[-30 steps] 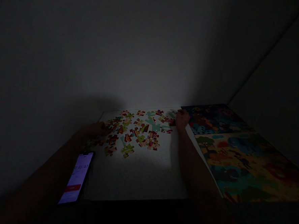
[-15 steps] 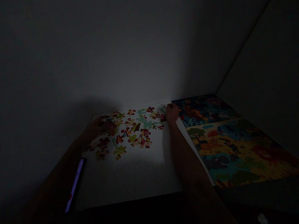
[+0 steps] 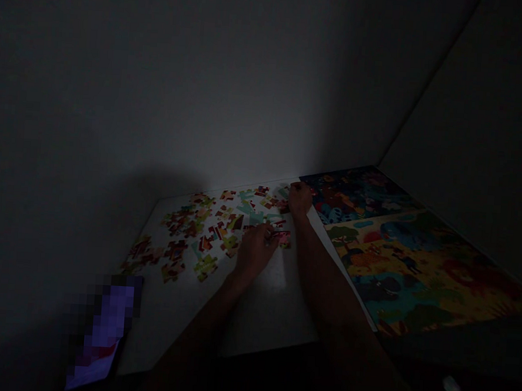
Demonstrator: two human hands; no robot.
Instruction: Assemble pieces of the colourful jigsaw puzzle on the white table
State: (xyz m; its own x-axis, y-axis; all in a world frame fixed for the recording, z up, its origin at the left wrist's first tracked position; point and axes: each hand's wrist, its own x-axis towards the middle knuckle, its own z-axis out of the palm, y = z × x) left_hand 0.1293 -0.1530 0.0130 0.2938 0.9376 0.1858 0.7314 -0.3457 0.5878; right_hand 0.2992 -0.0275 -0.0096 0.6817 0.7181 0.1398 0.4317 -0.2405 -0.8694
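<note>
In the dim light, my left hand (image 3: 256, 248) reaches over the middle of a white board, its fingers pinched on a small pinkish puzzle piece (image 3: 284, 238). To its right, my right hand (image 3: 300, 199) is curled closed by the board's far right corner; anything inside its fingers is hidden. Left of both hands, many loose puzzle pieces (image 3: 184, 223) in red, green and cream lie scattered. Pale teal pieces (image 3: 256, 217) sit just beyond my left hand.
Two colourful animal pictures adjoin the board's right side: a dark one (image 3: 353, 195) behind a yellow one (image 3: 420, 264). A lit phone (image 3: 106, 333), partly pixelated, is at the left front. A plain wall (image 3: 250, 88) rises behind the board.
My left hand has moved right from the left-hand pieces to the middle, and now grips a piece. My right hand stays in place. More of the phone's screen shows.
</note>
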